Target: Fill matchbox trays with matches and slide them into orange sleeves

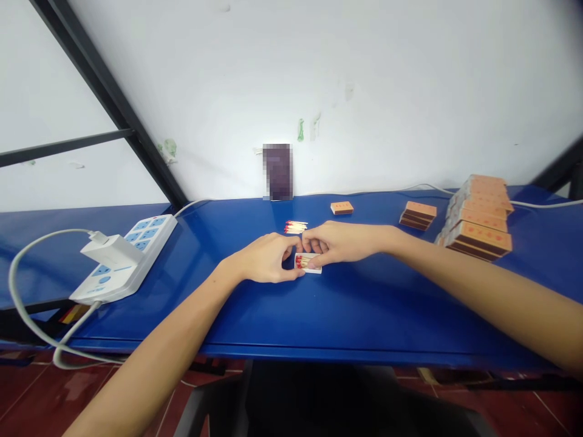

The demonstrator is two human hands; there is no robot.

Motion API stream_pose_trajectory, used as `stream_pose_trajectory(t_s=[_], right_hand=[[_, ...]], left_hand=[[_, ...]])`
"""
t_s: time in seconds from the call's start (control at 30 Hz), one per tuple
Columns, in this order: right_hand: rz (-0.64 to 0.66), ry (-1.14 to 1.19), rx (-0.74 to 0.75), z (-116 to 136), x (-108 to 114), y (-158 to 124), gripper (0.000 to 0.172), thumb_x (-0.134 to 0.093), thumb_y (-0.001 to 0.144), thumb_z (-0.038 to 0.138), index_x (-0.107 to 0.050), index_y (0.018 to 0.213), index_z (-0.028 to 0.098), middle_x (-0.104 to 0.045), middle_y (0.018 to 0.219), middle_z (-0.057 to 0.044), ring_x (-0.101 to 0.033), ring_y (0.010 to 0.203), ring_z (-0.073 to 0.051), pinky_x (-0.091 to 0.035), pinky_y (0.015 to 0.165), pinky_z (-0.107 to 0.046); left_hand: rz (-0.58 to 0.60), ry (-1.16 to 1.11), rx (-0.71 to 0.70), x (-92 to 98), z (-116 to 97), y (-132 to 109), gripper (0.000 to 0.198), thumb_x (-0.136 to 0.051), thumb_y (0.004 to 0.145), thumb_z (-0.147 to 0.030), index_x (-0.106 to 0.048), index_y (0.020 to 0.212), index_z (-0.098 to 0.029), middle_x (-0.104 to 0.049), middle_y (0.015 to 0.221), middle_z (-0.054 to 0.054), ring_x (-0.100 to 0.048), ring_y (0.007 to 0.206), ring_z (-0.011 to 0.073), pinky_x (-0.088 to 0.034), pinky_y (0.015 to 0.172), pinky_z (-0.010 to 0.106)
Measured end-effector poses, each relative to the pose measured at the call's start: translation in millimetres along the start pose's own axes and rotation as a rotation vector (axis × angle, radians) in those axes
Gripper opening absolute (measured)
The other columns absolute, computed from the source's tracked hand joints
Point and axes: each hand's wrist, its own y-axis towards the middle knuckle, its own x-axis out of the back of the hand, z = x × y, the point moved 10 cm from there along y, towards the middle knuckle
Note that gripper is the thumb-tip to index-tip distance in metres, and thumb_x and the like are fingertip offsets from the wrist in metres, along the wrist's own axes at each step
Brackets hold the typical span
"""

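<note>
A small white matchbox tray (312, 271) lies on the blue table, with red-headed matches (299, 261) inside it. My left hand (269, 258) curves round the tray's left end, thumb at the near edge and index finger by the far edge. From the right, my right hand (336, 241) reaches over the tray. Its thumb presses down on the matches while its other fingers curl at the far side, partly hidden. Just beyond both hands sits a loose pile of matches (296, 227), red heads to the left.
Behind my right hand lies a single matchbox (341, 208). Farther right are a short stack of matchboxes (418, 215) and a larger stack (483, 212). A white power strip (155, 233) with a plugged-in charger (112, 258) stands left. A blurred dark rectangle (279, 173) is against the wall.
</note>
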Motion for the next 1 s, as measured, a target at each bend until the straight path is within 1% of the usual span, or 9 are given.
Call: stream_pose_trajectory(t_s=[0.17,0.37,0.53,0.63,0.77,0.9,1.0], right_hand=[[-0.018,-0.053,-0.016,0,2,0,0.031,-0.064,0.083,0.048,-0.061,0.093,0.019,-0.066,0.081,-0.003,-0.056,0.068,-0.015,-0.037,0.06,-0.026],[-0.037,-0.055,0.03,0,3,2,0.02,-0.061,0.087,0.038,-0.063,0.09,0.018,-0.067,0.078,-0.002,-0.058,0.068,-0.014,-0.039,0.062,-0.026],[-0.074,-0.059,0.065,-1,5,3,0.015,-0.063,0.086,0.033,-0.064,0.086,0.018,-0.067,0.076,-0.002,-0.056,0.064,-0.013,-0.038,0.058,-0.025],[-0.066,-0.058,0.069,2,4,3,0.015,-0.062,0.086,0.031,-0.067,0.084,0.016,-0.068,0.075,-0.002,-0.056,0.063,-0.013,-0.038,0.058,-0.025],[-0.03,-0.055,0.097,8,2,2,0.016,-0.06,0.087,0.029,-0.07,0.084,0.016,-0.071,0.08,-0.004,-0.058,0.065,-0.013,-0.039,0.06,-0.025],[-0.009,-0.05,0.098,9,0,1,0.012,-0.06,0.085,0.025,-0.068,0.083,0.016,-0.07,0.08,-0.003,-0.057,0.065,-0.013,-0.038,0.059,-0.025],[-0.046,-0.069,0.062,7,4,1,0.008,-0.061,0.084,0.025,-0.062,0.082,0.017,-0.067,0.077,-0.002,-0.056,0.064,-0.013,-0.037,0.058,-0.025]], left_hand=[[0.007,-0.016,0.01,-1.8,1,0,0.028,-0.064,0.081,-0.043,-0.057,0.093,-0.019,-0.054,0.064,-0.005,-0.045,0.053,0.0109,-0.031,0.054,0.026],[0.011,-0.017,0.029,-3.5,2,0,0.027,-0.067,0.08,-0.041,-0.057,0.091,-0.019,-0.053,0.061,-0.006,-0.045,0.052,0.0107,-0.031,0.054,0.026],[-0.02,0.02,0.017,-0.7,1,1,0.032,-0.066,0.08,-0.048,-0.059,0.091,-0.018,-0.054,0.063,-0.005,-0.045,0.053,0.0107,-0.031,0.054,0.026],[-0.034,0.041,0.024,0.6,3,1,0.035,-0.066,0.08,-0.051,-0.06,0.09,-0.018,-0.056,0.066,-0.003,-0.045,0.054,0.0108,-0.031,0.054,0.026],[-0.042,0.037,0.016,0.9,2,2,0.035,-0.067,0.08,-0.051,-0.061,0.087,-0.017,-0.056,0.068,-0.003,-0.045,0.055,0.0106,-0.031,0.053,0.026],[-0.046,0.032,0.001,0.0,-2,2,0.036,-0.068,0.079,-0.052,-0.061,0.089,-0.018,-0.053,0.065,-0.004,-0.044,0.055,0.0108,-0.03,0.054,0.026],[-0.054,0.047,-0.005,0.3,-4,3,0.036,-0.069,0.08,-0.052,-0.06,0.088,-0.018,-0.054,0.066,-0.003,-0.045,0.056,0.0112,-0.03,0.055,0.025]])
